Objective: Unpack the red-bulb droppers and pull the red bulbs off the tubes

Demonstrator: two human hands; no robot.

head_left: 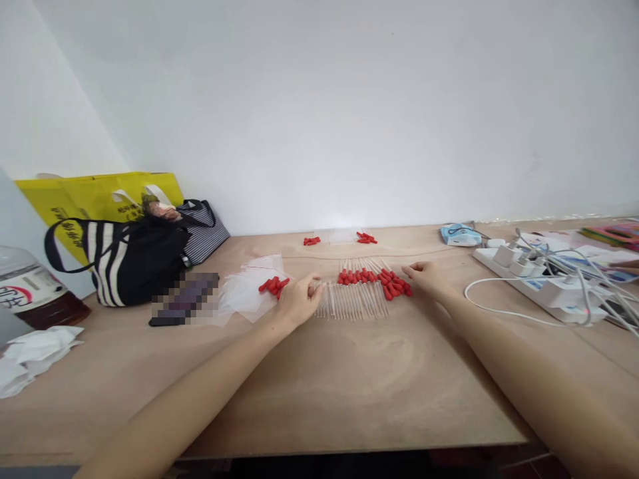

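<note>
A row of clear glass droppers with red rubber bulbs [364, 286] lies on the wooden table [319, 386]. My left hand [297, 299] rests at the row's left end, fingers curled and pinching the clear tubes there. My right hand [424, 276] sits at the row's right end, fingers bent over the red bulbs. Left of my left hand, a few red-bulbed droppers [273, 285] lie on clear plastic bags [249, 289]. Two small groups of red bulbs [367, 237] lie further back near the wall.
A striped black-and-white bag [130, 259] and a yellow bag [100, 199] stand at the left, with a dark phone [184, 299], a bottle [30, 286] and crumpled tissue [30, 356]. A white power strip with plugs and cables [539, 283] and a face mask [459, 234] lie at the right.
</note>
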